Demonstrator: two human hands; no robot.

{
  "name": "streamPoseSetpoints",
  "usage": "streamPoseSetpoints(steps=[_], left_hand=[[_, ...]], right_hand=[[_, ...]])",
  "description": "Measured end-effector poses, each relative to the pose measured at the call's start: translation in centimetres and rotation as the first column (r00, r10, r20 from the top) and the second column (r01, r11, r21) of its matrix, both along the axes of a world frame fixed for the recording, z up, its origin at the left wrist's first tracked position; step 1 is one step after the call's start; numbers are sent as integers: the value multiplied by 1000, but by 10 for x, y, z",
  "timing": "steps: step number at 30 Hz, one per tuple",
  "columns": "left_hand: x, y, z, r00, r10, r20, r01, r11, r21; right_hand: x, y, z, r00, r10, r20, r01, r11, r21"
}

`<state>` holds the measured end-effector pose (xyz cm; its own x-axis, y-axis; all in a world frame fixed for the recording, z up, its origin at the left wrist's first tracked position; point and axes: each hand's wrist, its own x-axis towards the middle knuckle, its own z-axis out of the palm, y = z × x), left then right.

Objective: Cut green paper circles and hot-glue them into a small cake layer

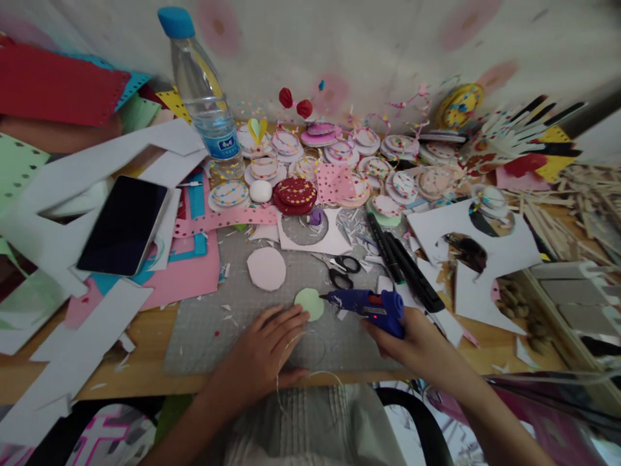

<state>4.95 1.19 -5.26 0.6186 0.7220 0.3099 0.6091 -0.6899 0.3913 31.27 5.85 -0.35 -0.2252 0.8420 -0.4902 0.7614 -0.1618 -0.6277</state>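
Note:
A blue glue gun (371,307) is gripped in my right hand (405,336), its nozzle at the right edge of a pale green paper disc (309,305). On the disc's left edge rest the fingertips of my left hand (272,343), with the fingers stretched out over the grey cutting mat (204,323). Just above the green disc lies a larger white disc (266,268). Black-handled scissors (342,268) lie beyond the nozzle. A thin pale loop of wire or string hangs near my left hand.
Small decorated paper hats (295,195) crowd the back, beside a water bottle (208,103). A phone (123,225) lies on paper sheets at left. Black markers (407,265), cut white board (504,239) and a cup of pens (490,139) stand or lie at right.

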Motion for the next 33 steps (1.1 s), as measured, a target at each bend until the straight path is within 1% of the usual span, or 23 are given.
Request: streamPoseSetpoints(steps=[3, 9, 15, 20, 23, 29, 33], left_hand=[[0, 0, 1, 1000, -4, -12, 4, 1000, 2], [-1, 0, 1, 1000, -17, -23, 16, 999, -28], [-1, -1, -1, 1000, -22, -7, 22, 999, -37], [-1, -1, 1, 999, -25, -31, 24, 1000, -6], [0, -2, 1, 999, -9, -46, 9, 1000, 1], [0, -4, -1, 998, -23, -52, 24, 1000, 14], [0, -5, -1, 997, -20, -75, 19, 1000, -15]], right_hand=[[3, -4, -1, 1000, -13, 9, 13, 1000, -5], [5, -8, -2, 999, -9, -49, 8, 1000, -30], [5, -12, 5, 1000, 9, 0, -9, 999, 35], [6, -9, 9, 997, -54, -49, 53, 998, -21], [-1, -3, 8, 995, -68, -73, 68, 998, -10], [-23, 2, 5, 997, 68, -46, -64, 995, 75], [-28, 1, 4, 992, 119, -30, -116, 990, 81]])
